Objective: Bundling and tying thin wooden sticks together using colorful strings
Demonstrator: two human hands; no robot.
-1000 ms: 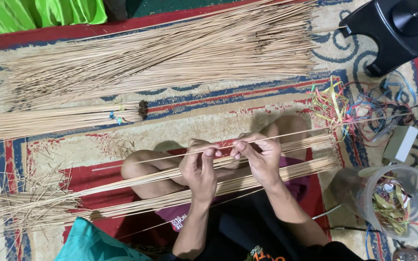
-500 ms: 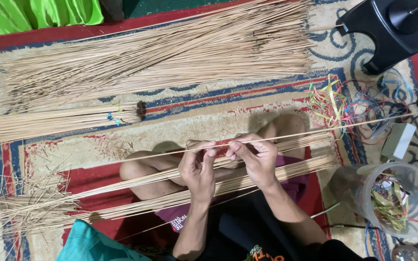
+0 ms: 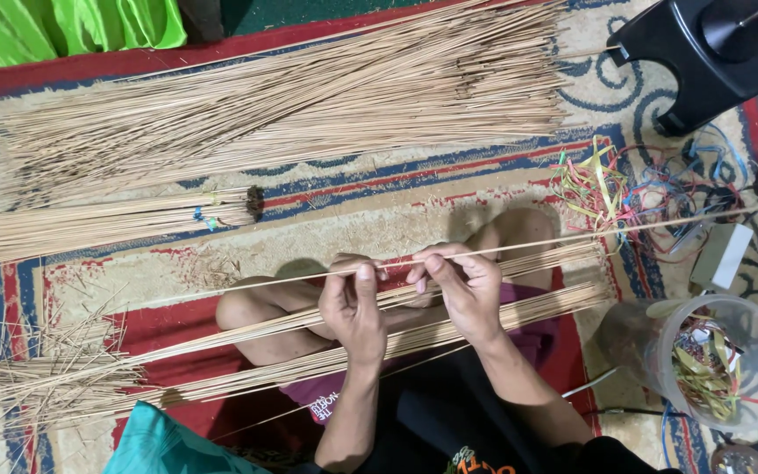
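A patterned carpet in cream, blue and red covers the floor and carries everything here. Across its far part lies the largest thing, a broad loose spread of thin pale sticks, all laid roughly left to right so that single ones can be drawn off the near edge. Just nearer, at the left, a tied bundle of sticks rests with its dark bound end pointing right, kept apart from the loose heap. Over the person's bare crossed legs lie two lap rows of sticks, running from a frayed scatter at the near left up toward the right; the legs serve as a rest that keeps them within reach. At the far right stands a black stool, and near right a clear plastic tub of coloured strips, with a tangle of coloured strips on the carpet beyond it. The left hand and right hand sit close together above the lap, each pinching a single long stick between thumb and fingertips; it spans from the left knee out past the right edge of view. Open carpet lies between lap and bundle, giving the long stick room to swing.
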